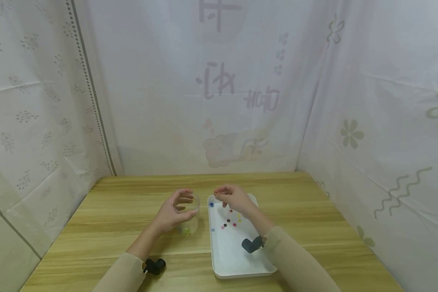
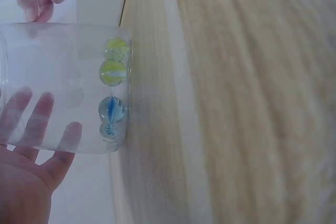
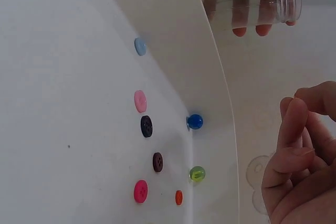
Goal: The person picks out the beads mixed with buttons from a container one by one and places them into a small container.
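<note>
My left hand [image 1: 171, 214] grips a clear plastic jar [image 2: 65, 69] from its left side, with the jar's mouth upward. Yellow-green marbles [image 2: 112, 72] and blue-streaked marbles [image 2: 111, 110] lie at its bottom. Over the far left edge of a white tray [image 1: 237, 257] is my right hand [image 1: 237, 201], its thumb and forefinger tips brought together; I cannot make out anything between them. In the tray, a blue marble [image 3: 195, 121] and a green marble [image 3: 197, 174] sit by the wall. Among several buttons are a pink button [image 3: 140, 101], a black button [image 3: 146, 126] and an orange button [image 3: 179, 198].
The tray stands to the right of the jar on a wood-grain table [image 1: 131, 215]. Its raised wall [image 3: 220, 77] separates the buttons from the jar's side. Patterned white curtains [image 1: 219, 101] enclose the table at the back and both sides.
</note>
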`<state>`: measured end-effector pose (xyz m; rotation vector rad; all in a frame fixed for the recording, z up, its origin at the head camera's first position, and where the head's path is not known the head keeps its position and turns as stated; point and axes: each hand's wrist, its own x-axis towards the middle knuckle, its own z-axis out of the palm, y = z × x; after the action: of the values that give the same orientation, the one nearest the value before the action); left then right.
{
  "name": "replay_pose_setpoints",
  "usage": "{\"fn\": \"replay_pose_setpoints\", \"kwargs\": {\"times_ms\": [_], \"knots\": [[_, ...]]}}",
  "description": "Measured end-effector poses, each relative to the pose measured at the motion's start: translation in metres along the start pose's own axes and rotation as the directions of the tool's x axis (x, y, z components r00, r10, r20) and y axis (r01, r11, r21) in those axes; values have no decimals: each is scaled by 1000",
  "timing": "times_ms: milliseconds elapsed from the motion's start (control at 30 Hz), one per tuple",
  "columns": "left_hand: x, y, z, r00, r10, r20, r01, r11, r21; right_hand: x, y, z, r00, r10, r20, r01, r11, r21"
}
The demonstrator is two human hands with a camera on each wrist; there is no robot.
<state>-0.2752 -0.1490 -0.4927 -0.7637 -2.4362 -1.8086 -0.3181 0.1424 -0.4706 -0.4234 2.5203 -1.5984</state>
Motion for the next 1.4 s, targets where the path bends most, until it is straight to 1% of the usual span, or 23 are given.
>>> {"fn": "replay_pose_setpoints", "kwargs": {"times_ms": [200,367,533,867,1167,1400], "knots": [[0,1,0,1000,-7,-4,7,1000,2,0,-3,-2,1000,-12,-21,13,1000,23],[0,2,1,1000,-16,-6,16,1000,-2,-2,-10,-2,999,-25,-33,27,998,53],[0,2,1,1000,-19,-5,18,1000,-8,-4,-17,-2,998,-39,-50,43,996,74],[0,1,0,1000,-16,0,16,1000,4,-7,-39,-7,997,-50,-50,57,989,139],[1,0,0,1000,-13,4,13,1000,2,-12,-60,-8,995,-90,-41,94,988,123],[2,0,0,1000,-14,4,14,1000,-3,-16,-79,-3,994,-107,6,106,989,98]]}}
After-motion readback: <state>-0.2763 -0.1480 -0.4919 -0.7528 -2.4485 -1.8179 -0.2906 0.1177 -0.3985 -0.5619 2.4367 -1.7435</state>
